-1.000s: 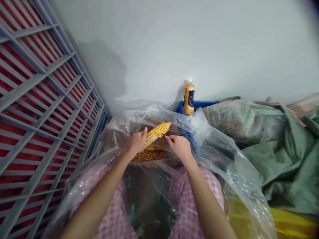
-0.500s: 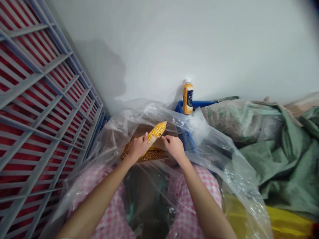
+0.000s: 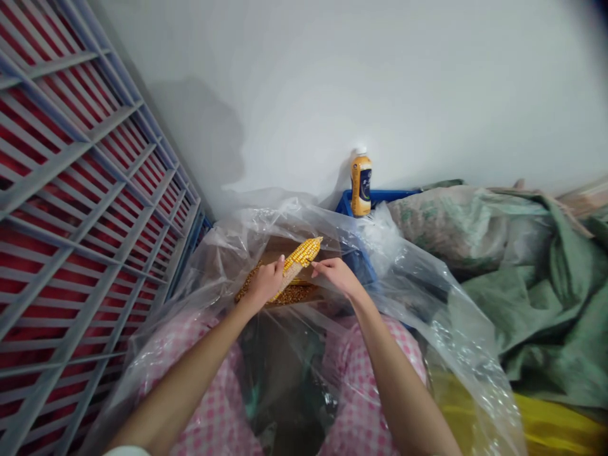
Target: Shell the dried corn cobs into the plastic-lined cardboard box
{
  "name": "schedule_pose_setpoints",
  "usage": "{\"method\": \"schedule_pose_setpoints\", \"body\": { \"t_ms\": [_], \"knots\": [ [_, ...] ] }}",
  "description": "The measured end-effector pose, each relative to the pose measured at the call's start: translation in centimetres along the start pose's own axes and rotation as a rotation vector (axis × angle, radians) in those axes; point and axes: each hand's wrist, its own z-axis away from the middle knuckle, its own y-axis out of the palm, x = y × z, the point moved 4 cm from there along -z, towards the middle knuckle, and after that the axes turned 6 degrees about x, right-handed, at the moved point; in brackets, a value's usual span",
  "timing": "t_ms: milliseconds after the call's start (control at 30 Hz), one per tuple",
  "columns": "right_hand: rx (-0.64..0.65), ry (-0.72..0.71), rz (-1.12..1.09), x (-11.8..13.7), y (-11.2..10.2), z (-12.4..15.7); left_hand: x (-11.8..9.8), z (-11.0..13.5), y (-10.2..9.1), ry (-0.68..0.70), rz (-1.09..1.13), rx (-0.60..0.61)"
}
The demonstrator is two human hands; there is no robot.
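Observation:
A yellow ear of corn (image 3: 304,251) slants up to the right, its pale bare strip of cob facing down and right. My left hand (image 3: 266,280) is wrapped round its lower end, thumb on top. My right hand (image 3: 336,273) is pinched beside the ear's right edge. A thin dark tool (image 3: 310,261) seems to stick out from its fingertips and touch the kernels; its handle is hidden. Below both hands lie loose corn kernels (image 3: 295,294) in a cardboard box (image 3: 280,246), with part of another ear among them. A clear plastic sheet (image 3: 237,221) surrounds the box and covers my legs.
Stacked slatted crates (image 3: 85,136) rise close on the left. An orange bottle (image 3: 361,183) stands at a blue crate (image 3: 344,201) by the wall. On the right lie a filled sack (image 3: 441,218), a green cloth (image 3: 517,310) and a yellow bag (image 3: 551,421).
The ear and both hands sit slightly lower and to the right in view, as the whole scene has shifted a little. My right fingertips have drawn slightly away from the ear.

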Motion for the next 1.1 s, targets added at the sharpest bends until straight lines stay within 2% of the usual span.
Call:
{"method": "schedule_pose_setpoints", "body": {
  "t_ms": [100, 167, 300, 433, 700, 967, 1100],
  "knots": [
    [-0.029, -0.082, -0.246, 0.9, 0.2, 0.0, -0.6, -0.3, -0.3, 0.002, 0.196, -0.020],
    [-0.075, -0.168, -0.310, 1.8, 0.1, 0.1, -1.0, -0.5, -0.7, 0.034, 0.315, -0.028],
    [-0.252, -0.283, -0.125, 3.1, -1.2, 0.9, -1.0, -0.8, -1.6, 0.062, 0.410, -0.073],
    [-0.360, -0.266, 0.157, 3.3, -2.2, 1.8, -0.6, -0.8, -2.4, 0.065, 0.332, -0.122],
    [-0.373, -0.133, 0.519, 3.2, -1.5, 2.2, -1.0, -0.4, -3.2, 0.087, 0.071, -0.163],
    [-0.261, 0.090, 0.746, 3.2, -1.2, 2.4, -1.5, 0.2, -3.5, 0.010, -0.233, -0.152],
    [-0.192, 0.117, 0.813, 2.8, -1.0, 2.2, -2.0, 0.4, -2.9, 0.040, -0.345, -0.109]
  ]
}}
